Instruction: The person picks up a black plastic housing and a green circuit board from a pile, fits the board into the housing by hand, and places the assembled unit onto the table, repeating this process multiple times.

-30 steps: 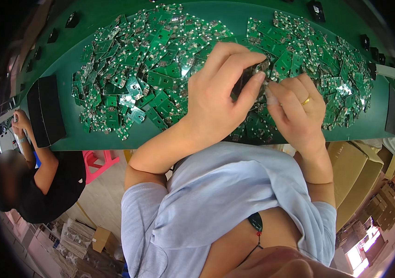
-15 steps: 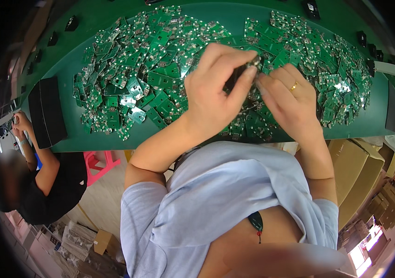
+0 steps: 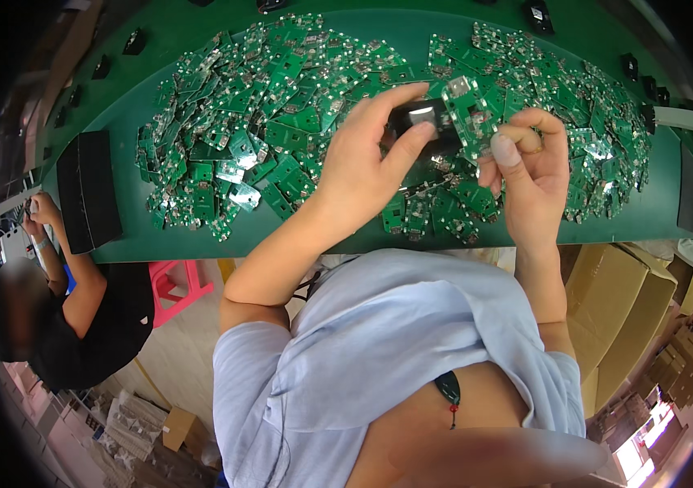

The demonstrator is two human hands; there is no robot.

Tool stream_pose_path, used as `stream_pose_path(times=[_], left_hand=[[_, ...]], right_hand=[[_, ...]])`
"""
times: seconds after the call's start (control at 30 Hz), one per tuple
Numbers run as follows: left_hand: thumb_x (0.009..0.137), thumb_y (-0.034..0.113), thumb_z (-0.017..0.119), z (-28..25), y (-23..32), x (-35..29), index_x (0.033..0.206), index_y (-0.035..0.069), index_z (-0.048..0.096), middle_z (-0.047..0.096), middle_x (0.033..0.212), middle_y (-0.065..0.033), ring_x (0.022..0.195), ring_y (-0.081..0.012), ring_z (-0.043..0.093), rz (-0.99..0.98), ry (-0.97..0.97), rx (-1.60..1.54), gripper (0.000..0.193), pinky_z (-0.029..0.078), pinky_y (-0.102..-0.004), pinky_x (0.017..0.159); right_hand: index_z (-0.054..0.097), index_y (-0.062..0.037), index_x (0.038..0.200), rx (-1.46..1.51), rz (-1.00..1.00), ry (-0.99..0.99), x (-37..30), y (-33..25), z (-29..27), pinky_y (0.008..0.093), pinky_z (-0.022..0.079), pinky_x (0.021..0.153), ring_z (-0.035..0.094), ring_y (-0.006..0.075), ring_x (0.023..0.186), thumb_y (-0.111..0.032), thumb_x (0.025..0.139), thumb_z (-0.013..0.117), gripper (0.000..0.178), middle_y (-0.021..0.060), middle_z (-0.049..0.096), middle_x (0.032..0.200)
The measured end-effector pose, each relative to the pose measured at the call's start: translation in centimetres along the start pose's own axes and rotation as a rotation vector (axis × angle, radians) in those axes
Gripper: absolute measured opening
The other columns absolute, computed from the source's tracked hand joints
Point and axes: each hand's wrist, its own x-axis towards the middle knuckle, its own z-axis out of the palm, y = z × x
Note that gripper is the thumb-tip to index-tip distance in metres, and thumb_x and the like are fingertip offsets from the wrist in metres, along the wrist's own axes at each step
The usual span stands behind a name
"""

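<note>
Glossy black casing (image 3: 436, 140) sits between the thumb and fingers of my left hand (image 3: 362, 159), above the bench. Right beside it, my right hand (image 3: 535, 179) pinches a green circuit board (image 3: 467, 112) by its lower right edge, thumb against a bent finger. The board stands tilted, with a silvery metal connector at its upper end. Its left edge overlaps the casing in view; I cannot tell whether they touch. Under and around both hands lies a heap of loose green circuit boards (image 3: 281, 102), which spreads over the bench to the left and right.
The green bench (image 3: 261, 232) has a black block (image 3: 89, 191) at its left end and a dark panel (image 3: 692, 189) at the right. Small black parts (image 3: 537, 16) line the far side. A co-worker (image 3: 78, 325) sits at left by a pink stool (image 3: 175, 289). Cardboard boxes (image 3: 619, 317) stand at right.
My hands were close together around the dark part. Now my right hand has turned upward, showing the circuit board in its pinch, and the black casing shows more plainly in my left hand.
</note>
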Motion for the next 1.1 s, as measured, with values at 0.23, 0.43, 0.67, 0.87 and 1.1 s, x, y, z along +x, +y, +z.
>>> stream_pose_path(times=[0.23, 0.43, 0.67, 0.87, 1.1], left_hand=[[0.083, 0.005, 0.057, 0.1, 0.4, 1.3, 0.113, 0.0, 0.053, 0.059, 0.101, -0.0028, 0.092, -0.0103, 0.055, -0.243, -0.208, -0.506, 0.031, 0.043, -0.0239, 0.08], [0.081, 0.005, 0.06, 0.4, 0.0, 1.3, 0.103, 0.002, 0.056, 0.059, 0.093, -0.0008, 0.085, -0.0079, 0.054, -0.214, -0.245, -0.576, 0.023, 0.043, -0.0231, 0.076], [0.083, 0.007, 0.059, 0.9, 1.4, 0.3, 0.101, 0.0, 0.051, 0.059, 0.093, -0.0042, 0.081, -0.0074, 0.055, -0.189, -0.124, -0.481, 0.021, 0.045, -0.022, 0.069], [0.084, 0.007, 0.06, 0.3, 1.8, -0.3, 0.105, -0.002, 0.045, 0.058, 0.097, -0.0095, 0.082, -0.0103, 0.058, -0.166, -0.142, -0.623, 0.027, 0.049, -0.0233, 0.071], [0.084, 0.007, 0.06, 0.3, 1.9, -1.0, 0.105, -0.001, 0.046, 0.058, 0.098, -0.0099, 0.084, -0.0121, 0.06, -0.109, -0.131, -0.618, 0.027, 0.049, -0.0231, 0.071]], right_hand=[[0.038, -0.0029, 0.105, -0.114, 0.065, -0.152, -2.1, 0.1, 0.3, 0.0203, 0.04, 0.05, 0.052, 0.0092, 0.057, -0.005, 0.087, 0.053, 0.023, 0.0068, 0.058, 0.076], [0.056, -0.0034, 0.098, -0.769, -0.413, -0.208, -1.4, -0.3, 0.1, 0.0261, 0.042, 0.05, 0.053, 0.0163, 0.058, -0.003, 0.073, 0.067, 0.027, 0.0063, 0.055, 0.075], [0.063, -0.0055, 0.083, -0.891, -0.906, -0.157, 0.6, 0.1, -0.2, 0.0274, 0.041, 0.05, 0.052, 0.0188, 0.061, 0.0, 0.061, 0.07, 0.024, 0.0045, 0.057, 0.071], [0.062, -0.0048, 0.079, -0.918, -0.832, -0.096, 1.2, -0.8, 0.5, 0.0282, 0.043, 0.051, 0.052, 0.0194, 0.061, 0.001, 0.066, 0.066, 0.015, 0.0051, 0.059, 0.072], [0.061, -0.0043, 0.077, -0.977, -0.855, -0.139, 0.8, -1.3, 1.2, 0.0289, 0.044, 0.051, 0.053, 0.0202, 0.062, 0.003, 0.062, 0.063, 0.017, 0.0047, 0.057, 0.071]])
